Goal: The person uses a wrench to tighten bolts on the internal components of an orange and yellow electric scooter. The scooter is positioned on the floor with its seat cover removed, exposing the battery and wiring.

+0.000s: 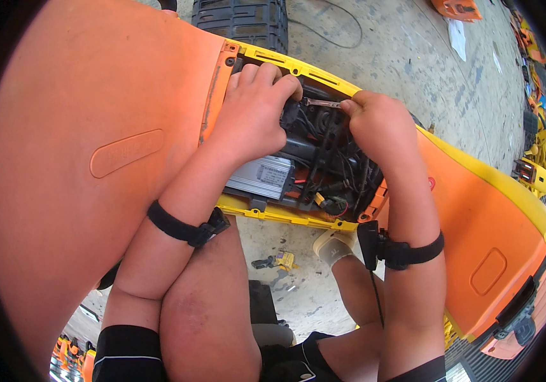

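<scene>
- Right hand (382, 125): grips slim, silver-coloured metal wrench (325, 103) at its right end, between thumb and curled fingers.
- Wrench location: within open, wire-filled compartment (305, 221), near its upper yellow slotted plastic rim (340, 83).
- Wrench long axis: runs nearly level across the view, dipping slightly toward right hand.
- Wrench direction: points head-first to the left, toward left hand (252, 111). Cannot tell what, if anything, is engaged there.
- Left hand: reaches over the compartment's upper left part with fingers bent and tips partly hidden. Cannot tell whether grasping anything.
- Below left hand: silver ribbed metal box (260, 178) with pale label.
- Lower right of box: small yellow plastic connector (320, 199).
- Flanking compartment on left: large, smooth orange panel (82, 89).
- Beyond upper rim: black treaded rubber tyre (241, 22).
</scene>
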The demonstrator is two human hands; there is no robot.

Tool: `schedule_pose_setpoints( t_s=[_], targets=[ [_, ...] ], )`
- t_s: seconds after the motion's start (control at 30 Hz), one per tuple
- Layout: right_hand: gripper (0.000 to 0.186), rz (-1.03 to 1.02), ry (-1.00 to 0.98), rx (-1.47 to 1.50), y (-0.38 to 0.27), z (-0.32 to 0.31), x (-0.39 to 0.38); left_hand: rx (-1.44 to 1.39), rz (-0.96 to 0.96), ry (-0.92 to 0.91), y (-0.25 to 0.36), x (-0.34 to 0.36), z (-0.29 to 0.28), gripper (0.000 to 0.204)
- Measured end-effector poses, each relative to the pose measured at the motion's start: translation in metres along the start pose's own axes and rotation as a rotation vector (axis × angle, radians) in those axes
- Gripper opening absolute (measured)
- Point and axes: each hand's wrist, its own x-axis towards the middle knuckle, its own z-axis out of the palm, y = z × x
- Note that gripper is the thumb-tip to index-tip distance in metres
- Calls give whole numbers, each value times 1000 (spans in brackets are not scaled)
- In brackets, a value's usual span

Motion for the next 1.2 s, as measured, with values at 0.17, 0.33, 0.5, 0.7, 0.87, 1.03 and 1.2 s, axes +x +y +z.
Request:
schedule_pose_setpoints(
  t_s=[0.17, 0.33, 0.5, 0.7, 0.87, 1.03, 1.2],
  targets=[
    [34, 108, 58, 15, -7, 10, -8, 1, 2, -8, 1, 1, -1, 54],
    [35, 222, 43, 100, -17, 24, -34, -6, -11, -16, -1, 0, 0, 53],
    [38, 307, 146, 173, -38, 53, -64, -27, 14, 16, -1, -1, 1, 53],
    [38, 324, 121, 216, -51, 69, -76, -32, -8, -18, 0, 0, 0, 52],
    [41, 300, -68, 408, -29, 46, -67, -37, 15, 24, -1, -1, 1, 51],
    [38, 308, 16, 463, -29, 55, -73, -39, 12, 17, -1, -1, 2, 50],
    [38, 258, -41, 596, -9, 51, -62, -41, 12, 24, 0, -1, 0, 51]
  ],
)
